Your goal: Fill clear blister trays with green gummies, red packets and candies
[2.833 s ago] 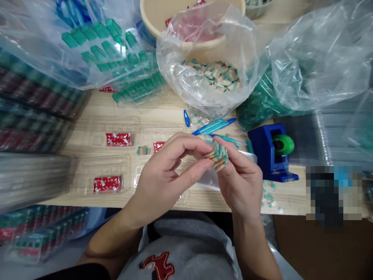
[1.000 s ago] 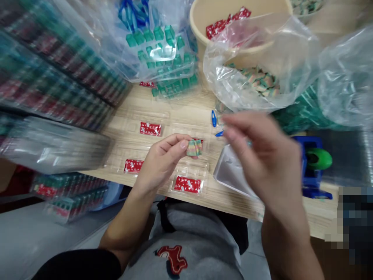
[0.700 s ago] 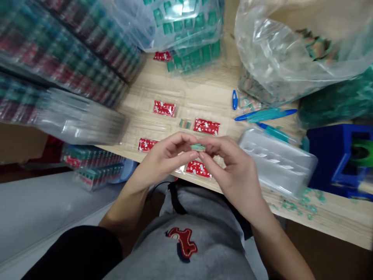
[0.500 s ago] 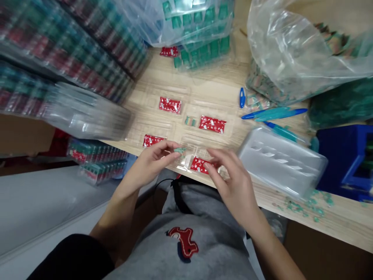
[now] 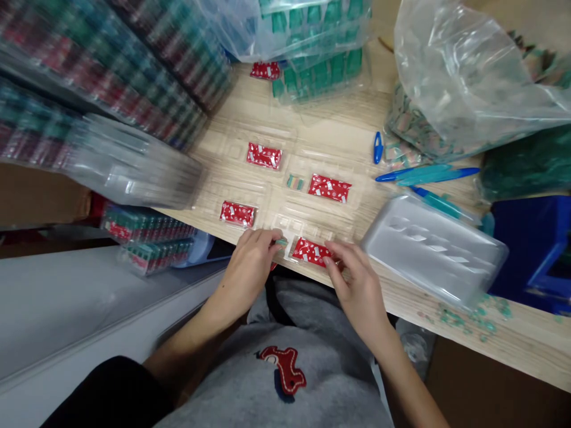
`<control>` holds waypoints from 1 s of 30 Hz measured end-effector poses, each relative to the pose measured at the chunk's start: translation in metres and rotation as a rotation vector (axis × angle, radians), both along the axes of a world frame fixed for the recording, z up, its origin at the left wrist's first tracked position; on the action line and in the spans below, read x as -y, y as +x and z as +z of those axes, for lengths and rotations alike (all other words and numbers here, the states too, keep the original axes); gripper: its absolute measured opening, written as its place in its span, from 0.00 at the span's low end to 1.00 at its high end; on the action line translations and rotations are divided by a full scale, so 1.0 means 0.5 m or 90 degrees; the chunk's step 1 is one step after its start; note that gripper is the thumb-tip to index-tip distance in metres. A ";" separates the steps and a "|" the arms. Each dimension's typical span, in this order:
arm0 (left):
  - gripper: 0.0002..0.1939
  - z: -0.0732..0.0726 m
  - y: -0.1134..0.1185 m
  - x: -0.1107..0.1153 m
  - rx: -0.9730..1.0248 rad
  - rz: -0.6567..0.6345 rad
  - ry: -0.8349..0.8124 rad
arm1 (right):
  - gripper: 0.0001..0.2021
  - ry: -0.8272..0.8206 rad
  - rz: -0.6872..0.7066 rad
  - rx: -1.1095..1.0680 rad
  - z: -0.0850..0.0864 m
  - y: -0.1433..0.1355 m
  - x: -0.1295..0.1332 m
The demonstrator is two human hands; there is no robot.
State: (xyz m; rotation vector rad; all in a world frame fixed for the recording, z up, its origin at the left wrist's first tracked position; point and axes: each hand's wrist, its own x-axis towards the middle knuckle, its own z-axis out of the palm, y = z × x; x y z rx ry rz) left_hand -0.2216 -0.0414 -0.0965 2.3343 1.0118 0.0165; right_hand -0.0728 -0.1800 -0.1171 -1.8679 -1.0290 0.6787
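My left hand [image 5: 250, 266] pinches a small pale-green striped piece [image 5: 281, 242] at the left end of the nearest clear plastic tray [image 5: 289, 223]. Its thumb is largely hidden behind the fingers. Inside that tray lies a red packet [image 5: 309, 251] with white prints. Thumb and fingertips of my right hand [image 5: 359, 284] grip the packet's right end. Just beyond, another tray holds a red packet [image 5: 330, 188] and a striped piece [image 5: 295, 182] in a small compartment. Two further red packets, one at the left [image 5: 237, 214] and one farther back [image 5: 264, 156], rest in clear trays.
Stacked filled packs [image 5: 111, 71] and clear trays [image 5: 138, 166] line the left. Green cups under plastic [image 5: 321, 71] stand at the back. On the right are a bag of striped pieces [image 5: 446, 101], blue pens [image 5: 423, 174], a translucent tray [image 5: 437, 249] and a blue bin [image 5: 530, 249].
My left hand has moved in with the striped piece, turning its back upward and lowering it at the tray's left end. My right hand has shifted slightly along the packet's right end.
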 end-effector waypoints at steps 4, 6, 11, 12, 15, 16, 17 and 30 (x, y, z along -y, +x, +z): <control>0.07 -0.004 0.002 0.012 -0.084 -0.002 0.117 | 0.12 -0.018 0.005 0.002 0.000 -0.002 0.000; 0.07 -0.007 0.002 0.012 -0.104 0.006 0.158 | 0.12 -0.018 0.015 0.009 0.000 -0.002 0.000; 0.06 -0.014 0.000 0.005 -0.125 -0.005 0.184 | 0.12 -0.022 0.021 0.020 -0.004 -0.004 0.000; 0.06 -0.015 -0.004 0.003 -0.128 -0.012 0.187 | 0.12 -0.016 0.015 0.024 -0.004 -0.006 0.000; 0.09 -0.012 -0.017 -0.013 -0.097 -0.040 0.192 | 0.12 0.001 0.002 0.027 -0.003 -0.011 0.002; 0.10 -0.006 -0.018 -0.024 -0.064 -0.048 0.190 | 0.12 0.008 -0.001 0.022 -0.001 -0.012 0.002; 0.11 0.004 -0.014 -0.039 -0.021 -0.054 0.182 | 0.12 0.019 -0.006 0.017 0.003 -0.013 0.003; 0.21 0.132 0.675 -0.161 0.199 -0.290 -0.087 | 0.12 0.125 -0.020 -0.044 0.085 0.002 0.017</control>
